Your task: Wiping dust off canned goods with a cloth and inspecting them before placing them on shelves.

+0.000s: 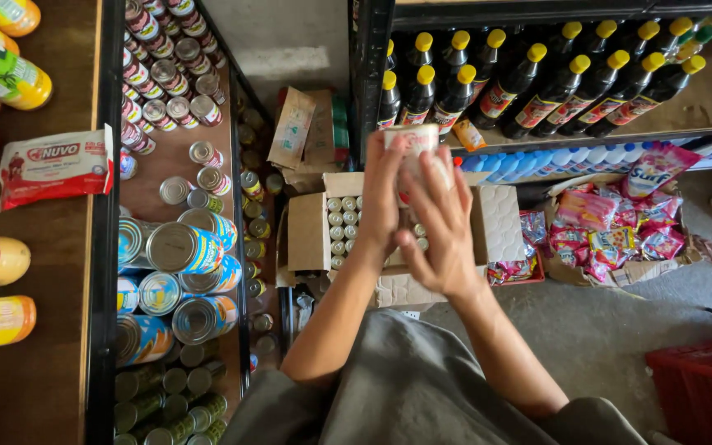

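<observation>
Open cardboard box (311, 231) of small cans (341, 231) set on floor below hands. Dark bottles with yellow caps (537, 82) ranked on shelf behind; carton of bright sachets (611, 235) placed at right. Large tins (183, 247) stacked on left rack. White can (414, 142) held up above box, partly hidden by fingers. Left hand (382, 198) wrapped along can's left side; right hand (442, 227) cupped over front, fingers spread. Both forearms raised.
</observation>
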